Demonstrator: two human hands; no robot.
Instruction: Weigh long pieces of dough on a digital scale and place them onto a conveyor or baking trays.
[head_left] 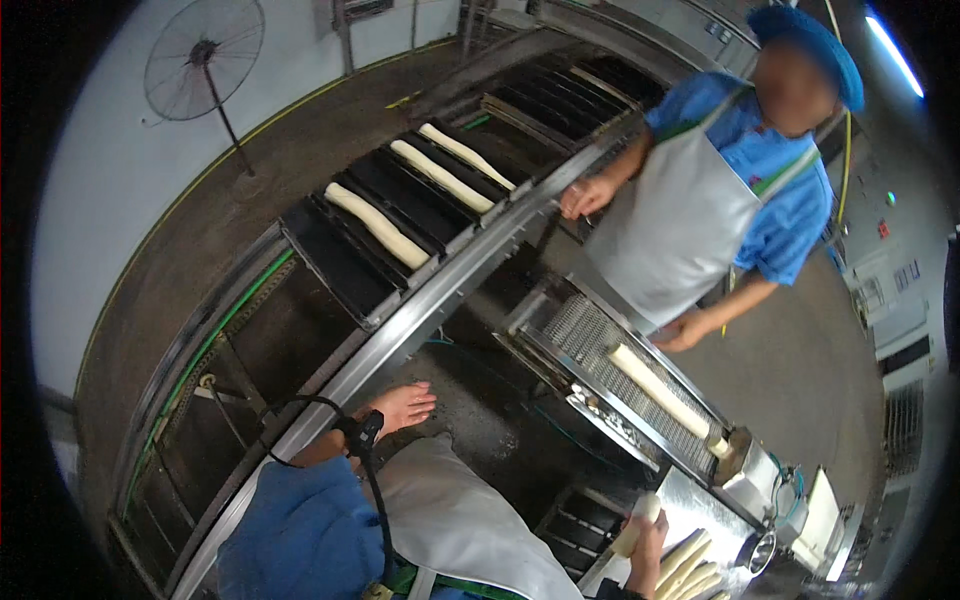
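- Left hand [402, 405] is lying open, fingers spread, on the curved steel conveyor rail [420, 310];
- Right hand [648, 545] is gripping a pale dough stick [634, 527]; more pale dough sticks [690, 565] are lying just right of it.

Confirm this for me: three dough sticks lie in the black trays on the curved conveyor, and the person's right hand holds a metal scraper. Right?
Not quite. The head view shows the right hand holding a pale dough stick, not a metal scraper. The rest stands: three dough sticks lie in the black trays on the curved conveyor.
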